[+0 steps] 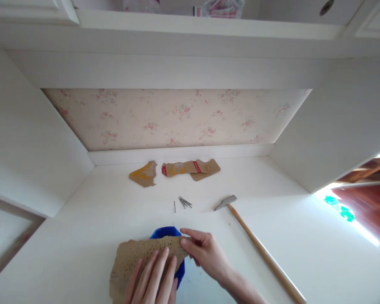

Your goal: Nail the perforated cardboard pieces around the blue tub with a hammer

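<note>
A torn piece of brown cardboard (136,259) full of small holes lies across a blue object (165,232) at the near edge of the white desk (82,219). My left hand (153,278) rests flat on the cardboard with its fingers stretched out. My right hand (204,253) pinches the cardboard's right end between thumb and fingers. Most of the blue object is hidden under the cardboard and my hands.
A hammer (256,240) with a long wooden handle lies to the right, head pointing away. Several loose nails (183,202) lie beyond my hands. Two torn cardboard scraps (144,174) (191,168) sit by the floral back wall. White cabinet sides close in left and right.
</note>
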`<state>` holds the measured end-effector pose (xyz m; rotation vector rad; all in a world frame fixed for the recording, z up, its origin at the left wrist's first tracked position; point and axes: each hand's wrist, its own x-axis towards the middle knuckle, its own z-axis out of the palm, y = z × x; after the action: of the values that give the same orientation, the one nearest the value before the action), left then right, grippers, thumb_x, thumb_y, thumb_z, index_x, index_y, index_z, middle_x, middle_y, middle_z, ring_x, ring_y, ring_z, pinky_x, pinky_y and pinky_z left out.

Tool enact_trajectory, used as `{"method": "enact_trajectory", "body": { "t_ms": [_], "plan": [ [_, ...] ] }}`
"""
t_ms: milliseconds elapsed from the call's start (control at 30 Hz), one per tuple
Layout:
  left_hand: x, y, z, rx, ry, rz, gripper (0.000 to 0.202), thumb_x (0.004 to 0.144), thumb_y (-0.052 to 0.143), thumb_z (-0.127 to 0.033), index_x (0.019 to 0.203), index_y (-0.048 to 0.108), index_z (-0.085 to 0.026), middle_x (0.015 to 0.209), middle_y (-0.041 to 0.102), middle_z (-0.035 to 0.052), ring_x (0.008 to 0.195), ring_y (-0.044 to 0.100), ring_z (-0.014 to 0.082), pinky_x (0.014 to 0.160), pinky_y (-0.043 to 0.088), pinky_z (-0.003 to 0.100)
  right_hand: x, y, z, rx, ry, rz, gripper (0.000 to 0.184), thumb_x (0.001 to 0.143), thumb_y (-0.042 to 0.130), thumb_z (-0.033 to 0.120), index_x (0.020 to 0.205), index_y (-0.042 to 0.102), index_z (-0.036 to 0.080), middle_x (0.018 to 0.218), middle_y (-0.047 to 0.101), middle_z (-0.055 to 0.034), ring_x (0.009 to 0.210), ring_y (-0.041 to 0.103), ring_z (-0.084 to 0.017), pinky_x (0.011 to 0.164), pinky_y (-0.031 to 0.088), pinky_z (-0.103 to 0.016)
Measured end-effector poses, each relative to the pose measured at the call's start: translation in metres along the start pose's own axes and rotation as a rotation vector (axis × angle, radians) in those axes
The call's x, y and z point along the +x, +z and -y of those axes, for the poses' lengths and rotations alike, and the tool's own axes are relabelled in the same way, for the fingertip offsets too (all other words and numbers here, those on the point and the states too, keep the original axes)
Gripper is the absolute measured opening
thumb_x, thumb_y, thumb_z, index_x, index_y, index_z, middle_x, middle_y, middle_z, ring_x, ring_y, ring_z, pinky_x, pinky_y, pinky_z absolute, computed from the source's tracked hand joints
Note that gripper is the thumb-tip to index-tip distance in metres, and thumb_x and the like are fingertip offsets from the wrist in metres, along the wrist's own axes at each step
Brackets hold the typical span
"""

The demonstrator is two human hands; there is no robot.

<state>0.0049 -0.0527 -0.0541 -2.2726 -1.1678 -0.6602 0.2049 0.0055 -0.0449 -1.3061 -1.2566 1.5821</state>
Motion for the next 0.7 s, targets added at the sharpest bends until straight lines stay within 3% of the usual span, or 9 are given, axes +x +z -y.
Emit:
{"method": "enact_trajectory", "body": {
  "t_ms": [100, 300, 567, 700],
  "plan": [
    [-0.002, 0.000, 0.003, 0.000, 0.049, 0.042, 0.036, 0.091, 0.061, -0.034, 0.124, 0.067, -0.021, 0.123, 0.071, 0.0057, 0.108, 0.066, 0.0219, 0.122, 0.019, 0.039, 0.003, 0.003, -0.009, 0.002, 0.002, -0.021, 0.051, 0.084, 0.068, 0.049, 0.122, 0.063, 0.016, 0.057, 0.052, 0.0087, 0.044, 0.046, -0.008, 0.044, 0.035, -0.022],
    [0.014, -0.002, -0.003, -0.042, 0.009, 0.053, 0.042, 0.090, 0.061, -0.042, 0.127, 0.066, -0.022, 0.127, 0.069, 0.0054, 0.111, 0.063, 0.0243, 0.123, 0.010, 0.042, 0.003, 0.005, -0.011, 0.008, 0.011, -0.017, 0.034, 0.083, 0.069, 0.043, 0.103, 0.062, 0.017, 0.057, 0.050, 0.0098, 0.043, 0.049, -0.008, 0.043, 0.036, -0.022],
    [0.007, 0.021, -0.020, -0.144, -0.143, -0.037, 0.036, 0.093, 0.056, -0.033, 0.125, 0.068, -0.022, 0.125, 0.070, 0.0038, 0.112, 0.062, 0.0230, 0.123, 0.013, 0.041, 0.004, 0.008, -0.006, 0.015, 0.029, -0.025, 0.028, 0.082, 0.067, 0.039, 0.097, 0.062, 0.016, 0.058, 0.056, 0.0075, 0.042, 0.046, -0.007, 0.041, 0.036, -0.021],
    [0.004, 0.025, -0.021, -0.167, -0.163, -0.066, 0.038, 0.092, 0.058, -0.039, 0.124, 0.068, -0.022, 0.125, 0.070, 0.0041, 0.111, 0.063, 0.0233, 0.123, 0.014, 0.041, 0.006, 0.010, -0.008, 0.035, 0.047, -0.020, 0.027, 0.082, 0.067, 0.039, 0.096, 0.062, 0.016, 0.057, 0.057, 0.0075, 0.041, 0.046, -0.007, 0.040, 0.035, -0.020]
  ]
}}
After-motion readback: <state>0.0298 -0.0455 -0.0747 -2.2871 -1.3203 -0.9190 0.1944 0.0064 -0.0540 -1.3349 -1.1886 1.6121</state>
